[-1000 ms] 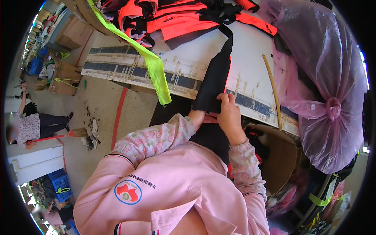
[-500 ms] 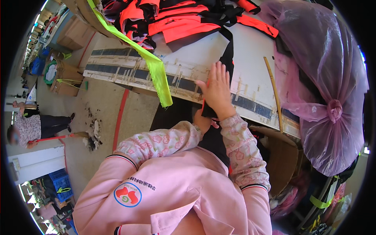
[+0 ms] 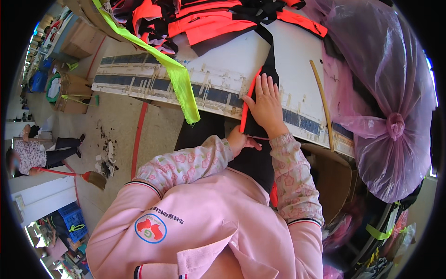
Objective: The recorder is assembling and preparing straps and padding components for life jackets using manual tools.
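A long black fabric piece [image 3: 270,63] with an orange edge trim [image 3: 246,104] hangs from the white table [image 3: 223,56] down into my lap. My right hand [image 3: 265,104] lies flat on it at the table's near edge, fingers stretched out. Just below the edge, my left hand [image 3: 241,139] is closed on the same fabric. At the back of the table lies a pile of orange and black vests [image 3: 204,21].
A neon yellow-green strip [image 3: 179,83] drapes over the table edge on the left. Right of my hand lie a thin wooden stick [image 3: 320,102] and a tied pink plastic bag [image 3: 385,93]. A person with a broom [image 3: 32,156] sweeps at far left, near cardboard boxes [image 3: 83,39].
My right hand has moved up from the table edge onto the fabric and spread flat. My left hand has stayed below the edge on the fabric.
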`<state>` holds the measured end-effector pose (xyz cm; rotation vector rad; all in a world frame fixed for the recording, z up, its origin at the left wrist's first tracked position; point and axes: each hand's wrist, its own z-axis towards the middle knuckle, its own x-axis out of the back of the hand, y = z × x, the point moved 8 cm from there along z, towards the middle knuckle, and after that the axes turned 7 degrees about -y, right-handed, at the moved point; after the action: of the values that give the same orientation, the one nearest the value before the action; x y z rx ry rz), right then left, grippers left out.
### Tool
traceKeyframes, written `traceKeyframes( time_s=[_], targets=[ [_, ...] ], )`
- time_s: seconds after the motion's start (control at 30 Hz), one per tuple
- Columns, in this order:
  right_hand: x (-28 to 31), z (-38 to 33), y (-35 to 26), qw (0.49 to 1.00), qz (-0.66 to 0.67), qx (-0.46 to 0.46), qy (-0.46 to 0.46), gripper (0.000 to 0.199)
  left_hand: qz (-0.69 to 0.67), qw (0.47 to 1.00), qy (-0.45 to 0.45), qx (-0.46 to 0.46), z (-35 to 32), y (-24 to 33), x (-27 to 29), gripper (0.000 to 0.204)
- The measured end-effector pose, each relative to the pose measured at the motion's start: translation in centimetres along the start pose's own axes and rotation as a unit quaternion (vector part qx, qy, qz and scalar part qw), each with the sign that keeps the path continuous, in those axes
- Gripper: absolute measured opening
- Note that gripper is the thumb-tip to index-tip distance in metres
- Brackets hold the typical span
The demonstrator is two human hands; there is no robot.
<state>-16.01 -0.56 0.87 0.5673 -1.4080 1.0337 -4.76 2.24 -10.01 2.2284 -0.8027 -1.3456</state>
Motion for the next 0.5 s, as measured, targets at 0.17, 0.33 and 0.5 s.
traceKeyframes(
  time_s=[0.17, 0.33, 0.5],
  targets=[
    [1.1, 0.3, 0.1, 0.997, 0.066, 0.041, 0.016, 0.063, -0.007, 1.0, -0.019, 0.016, -0.4, 0.9, -1.0, 0.036],
    [7.5, -4.7, 7.1, 0.964, 0.235, -0.062, 0.106, 0.039, -0.019, 1.0, -0.004, 0.018, -0.1, 0.4, -1.1, 0.032],
    [11.0, -12.8, 16.4, 0.961, -0.098, -0.257, 0.034, 0.032, 0.014, 1.0, 0.022, 0.012, -0.2, 0.7, -0.7, 0.028]
  ],
)
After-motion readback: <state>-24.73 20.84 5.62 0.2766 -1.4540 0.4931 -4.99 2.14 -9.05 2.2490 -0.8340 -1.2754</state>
